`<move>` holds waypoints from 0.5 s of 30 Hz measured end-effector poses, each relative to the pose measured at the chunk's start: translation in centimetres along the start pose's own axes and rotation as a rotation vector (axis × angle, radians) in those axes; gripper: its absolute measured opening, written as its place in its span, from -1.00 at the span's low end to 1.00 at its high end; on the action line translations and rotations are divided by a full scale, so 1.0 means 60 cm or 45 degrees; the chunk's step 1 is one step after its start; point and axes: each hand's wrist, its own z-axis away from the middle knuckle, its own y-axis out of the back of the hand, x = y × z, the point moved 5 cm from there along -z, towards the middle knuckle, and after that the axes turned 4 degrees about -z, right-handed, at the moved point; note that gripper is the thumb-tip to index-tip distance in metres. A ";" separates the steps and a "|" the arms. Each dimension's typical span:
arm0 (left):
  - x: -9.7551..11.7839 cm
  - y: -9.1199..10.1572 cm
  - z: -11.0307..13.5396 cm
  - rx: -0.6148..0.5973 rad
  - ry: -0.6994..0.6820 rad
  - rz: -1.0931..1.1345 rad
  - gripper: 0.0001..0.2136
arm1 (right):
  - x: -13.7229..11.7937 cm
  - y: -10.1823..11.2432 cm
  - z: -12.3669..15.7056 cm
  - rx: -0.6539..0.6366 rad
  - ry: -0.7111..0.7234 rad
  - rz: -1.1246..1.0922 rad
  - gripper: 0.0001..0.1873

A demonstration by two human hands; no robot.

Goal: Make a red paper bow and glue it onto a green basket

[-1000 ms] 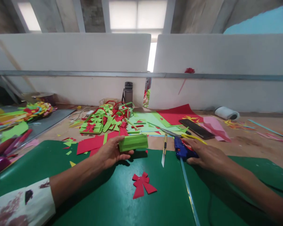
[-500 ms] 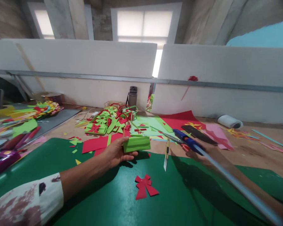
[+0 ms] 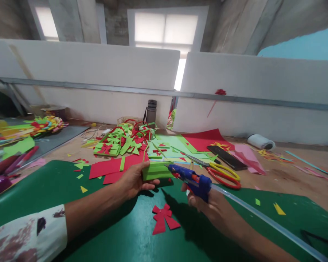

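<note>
My left hand (image 3: 131, 181) grips a folded light-green paper box (image 3: 156, 170) just above the dark green cutting mat (image 3: 49, 189). My right hand (image 3: 207, 207) is closed round a blue hot glue gun (image 3: 192, 178); its nozzle points left and almost touches the box's right end. A clear glue stick (image 3: 262, 218) trails from the gun's back toward the lower right. A red paper bow (image 3: 163, 219) lies flat on the mat below both hands.
Red-and-yellow scissors (image 3: 221, 171), a black phone (image 3: 226, 157) and a white tape roll (image 3: 261, 142) lie to the right. A heap of red and green paper pieces (image 3: 123, 142) and a grey bottle (image 3: 151, 111) sit behind, before white partitions (image 3: 98, 69). Coloured paper and markers lie at left.
My right hand lifted the glue gun off the table, swung it left and brought its nozzle to the green box. The left hand kept the box nearly in place.
</note>
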 end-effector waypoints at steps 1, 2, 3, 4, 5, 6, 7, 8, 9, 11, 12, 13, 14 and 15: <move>-0.001 -0.001 -0.001 0.003 -0.003 -0.002 -0.68 | -0.002 -0.001 0.003 0.000 -0.001 0.018 -0.56; -0.003 -0.001 -0.001 0.005 -0.005 -0.003 -0.68 | -0.005 -0.002 0.005 -0.002 -0.003 0.037 -0.56; -0.004 -0.002 -0.001 0.006 -0.008 -0.004 -0.68 | -0.008 -0.003 0.007 -0.003 -0.006 0.055 -0.57; -0.004 -0.003 -0.002 0.006 -0.012 -0.005 -0.68 | -0.012 -0.004 0.009 -0.002 -0.010 0.071 -0.58; -0.005 -0.004 -0.002 0.005 -0.016 -0.005 -0.67 | -0.017 -0.005 0.010 0.004 -0.017 0.086 -0.60; -0.005 -0.005 -0.002 0.003 -0.020 -0.005 -0.67 | -0.022 -0.006 0.011 0.011 -0.024 0.101 -0.61; -0.005 -0.006 -0.001 0.001 -0.025 -0.004 -0.67 | -0.026 -0.007 0.011 0.022 -0.026 0.114 -0.63; -0.005 -0.006 -0.001 -0.002 -0.030 -0.003 -0.67 | -0.030 -0.007 0.011 0.034 -0.022 0.124 -0.64; -0.004 -0.006 -0.001 -0.005 -0.035 -0.002 -0.67 | -0.033 -0.008 0.010 0.046 -0.016 0.132 -0.66; -0.004 -0.006 0.000 -0.011 -0.042 0.001 -0.67 | -0.034 -0.009 0.008 0.069 -0.007 0.141 -0.68; -0.004 -0.006 0.000 -0.015 -0.046 0.003 -0.67 | -0.033 -0.010 0.007 0.077 0.002 0.141 -0.69; -0.004 -0.006 0.001 -0.022 -0.049 0.006 -0.67 | -0.031 -0.011 0.006 0.083 0.013 0.141 -0.69; -0.004 -0.006 0.001 -0.032 -0.051 0.009 -0.67 | -0.029 -0.011 0.006 0.084 0.023 0.144 -0.69; -0.004 -0.008 0.002 -0.049 -0.052 0.013 -0.68 | -0.027 -0.012 0.006 0.080 0.030 0.149 -0.68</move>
